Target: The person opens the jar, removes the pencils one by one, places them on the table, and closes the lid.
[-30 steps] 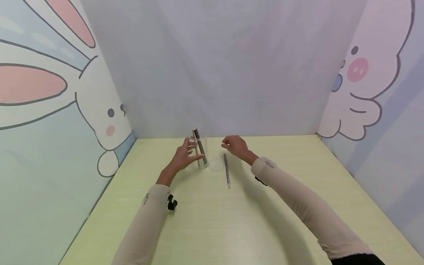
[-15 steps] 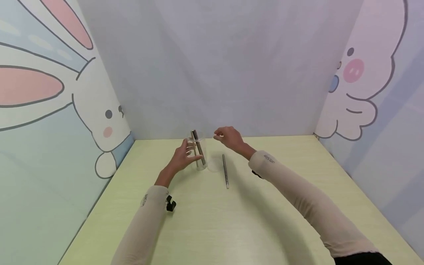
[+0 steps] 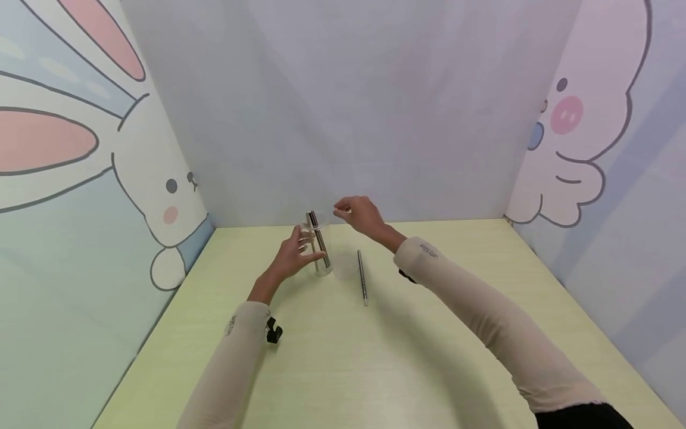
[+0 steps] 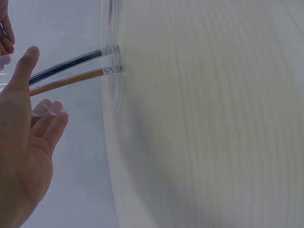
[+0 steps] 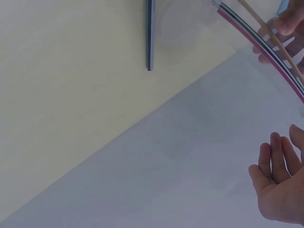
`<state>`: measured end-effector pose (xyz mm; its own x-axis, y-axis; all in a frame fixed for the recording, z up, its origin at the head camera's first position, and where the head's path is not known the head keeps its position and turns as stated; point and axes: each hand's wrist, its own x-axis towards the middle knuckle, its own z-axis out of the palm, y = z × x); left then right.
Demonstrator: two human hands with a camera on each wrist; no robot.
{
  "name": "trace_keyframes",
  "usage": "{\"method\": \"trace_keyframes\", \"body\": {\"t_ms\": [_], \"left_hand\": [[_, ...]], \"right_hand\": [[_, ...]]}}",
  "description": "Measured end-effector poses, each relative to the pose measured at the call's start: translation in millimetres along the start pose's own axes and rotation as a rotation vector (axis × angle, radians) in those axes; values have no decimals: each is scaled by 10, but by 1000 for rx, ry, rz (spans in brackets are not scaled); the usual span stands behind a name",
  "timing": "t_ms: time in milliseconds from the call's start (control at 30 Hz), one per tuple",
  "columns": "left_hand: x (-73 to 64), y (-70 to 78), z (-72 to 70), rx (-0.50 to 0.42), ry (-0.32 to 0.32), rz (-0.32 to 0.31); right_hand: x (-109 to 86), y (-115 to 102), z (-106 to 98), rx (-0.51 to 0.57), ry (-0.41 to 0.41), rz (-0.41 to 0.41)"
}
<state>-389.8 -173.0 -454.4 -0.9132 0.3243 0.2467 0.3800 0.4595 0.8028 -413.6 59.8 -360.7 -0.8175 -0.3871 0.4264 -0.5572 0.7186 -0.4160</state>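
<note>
A tall clear cup [image 3: 327, 241] stands near the far table edge, holding several slim pencils [image 3: 319, 237]. My left hand [image 3: 289, 258] wraps round the cup from the left, thumb in front and fingers behind. Dark, tan and pinkish-red pencil sides show in the right wrist view. My right hand [image 3: 363, 215] hovers in the air just right of the cup's rim, apart from it. Its fingers [image 5: 278, 156] are loosely bent, with nothing seen between them. Another dark pencil [image 3: 362, 279] lies on the table right of the cup.
A round, clear disc like a lid [image 5: 178, 23] lies flat between the cup and the loose pencil. The pale wood-grain table [image 3: 321, 369] ends at a grey back wall [image 3: 343, 119]. Side panels with cartoon animals [image 3: 161, 179] flank it.
My right hand has risen and moved left, from above the loose pencil toward the cup's rim. The left hand keeps its hold on the cup. The head view has shifted slightly.
</note>
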Motion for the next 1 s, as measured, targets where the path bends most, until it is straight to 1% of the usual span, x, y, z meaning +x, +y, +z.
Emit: {"method": "trace_keyframes", "body": {"t_ms": [167, 333, 500, 733, 1000], "left_hand": [[6, 8, -7, 9, 2, 14], [-11, 8, -9, -13, -2, 15], [-23, 8, -6, -27, -9, 18], [-3, -13, 1, -12, -1, 39], [-4, -25, -3, -3, 4, 27]], "right_hand": [[57, -78, -31, 25, 23, -40], [105, -175, -20, 21, 32, -75], [131, -271, 9, 37, 24, -82], [165, -368, 66, 41, 3, -77], [201, -398, 125, 35, -18, -101]]}}
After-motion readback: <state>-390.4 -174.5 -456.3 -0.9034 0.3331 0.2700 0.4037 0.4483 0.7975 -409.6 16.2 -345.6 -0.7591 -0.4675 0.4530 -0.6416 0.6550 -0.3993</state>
